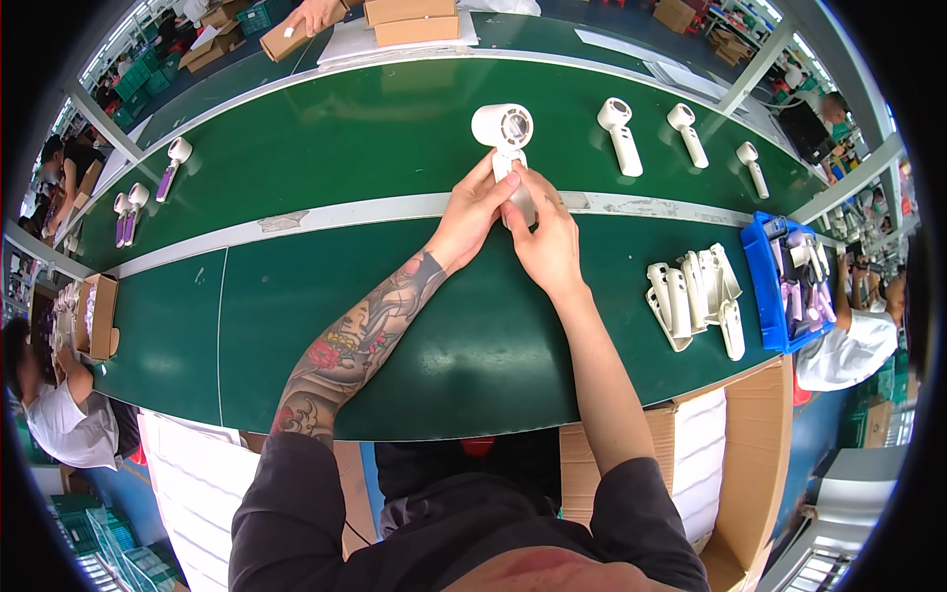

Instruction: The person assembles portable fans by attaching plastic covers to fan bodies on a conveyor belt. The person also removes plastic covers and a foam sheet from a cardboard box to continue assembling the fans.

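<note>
A white handheld fan (pixel 503 126) with a round head stands upright between my hands, over the pale strip that divides the green bench. My left hand (pixel 472 212) is closed round its handle from the left. From the right, my right hand (pixel 546 232) grips the same handle, thumb and fingers pressed on it. The fingers hide most of the handle. To the right on the near surface lies a group of white handle shells (pixel 695 291), apart from both hands.
White fans (pixel 620 138) lie on the far green strip at right; several purple-handled fans (pixel 170 170) lie at left. A blue bin (pixel 764 296) of purple and white parts stands at right. Cardboard boxes (pixel 97 316) flank the bench. Another person's hand (pixel 316 15) touches a box across.
</note>
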A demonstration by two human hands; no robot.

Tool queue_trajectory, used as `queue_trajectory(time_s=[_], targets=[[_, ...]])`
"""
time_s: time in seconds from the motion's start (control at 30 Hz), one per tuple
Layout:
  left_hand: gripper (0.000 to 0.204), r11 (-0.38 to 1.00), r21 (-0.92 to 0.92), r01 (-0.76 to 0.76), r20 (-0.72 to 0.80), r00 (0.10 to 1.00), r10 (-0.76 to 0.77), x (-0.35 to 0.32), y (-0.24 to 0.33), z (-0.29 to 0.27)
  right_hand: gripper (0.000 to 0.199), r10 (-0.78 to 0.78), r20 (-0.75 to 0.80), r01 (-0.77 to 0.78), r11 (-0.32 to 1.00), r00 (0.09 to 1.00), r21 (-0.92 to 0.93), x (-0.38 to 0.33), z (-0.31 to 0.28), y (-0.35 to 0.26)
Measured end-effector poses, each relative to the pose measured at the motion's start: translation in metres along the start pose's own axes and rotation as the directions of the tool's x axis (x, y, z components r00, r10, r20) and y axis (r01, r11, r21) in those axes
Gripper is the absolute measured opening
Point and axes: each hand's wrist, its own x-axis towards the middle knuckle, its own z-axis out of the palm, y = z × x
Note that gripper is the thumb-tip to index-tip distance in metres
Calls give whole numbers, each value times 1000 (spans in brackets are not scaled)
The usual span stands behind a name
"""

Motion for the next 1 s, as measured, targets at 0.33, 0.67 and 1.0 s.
queue_trajectory(time_s=[0.33,0.67,1.0], targets=[[51,969,247,-27,21,1000,23,-2,7,-9,57,101,28,-104,924,995,369,-3,21,11],[56,738,610,-288,168,958,234,5,-8,-22,56,171,108,-196,934,979,299,-3,11,5],[68,874,471,-120,105,991,80,-10,5,-15,56,150,131,-180,947,980,266,-5,15,-1]])
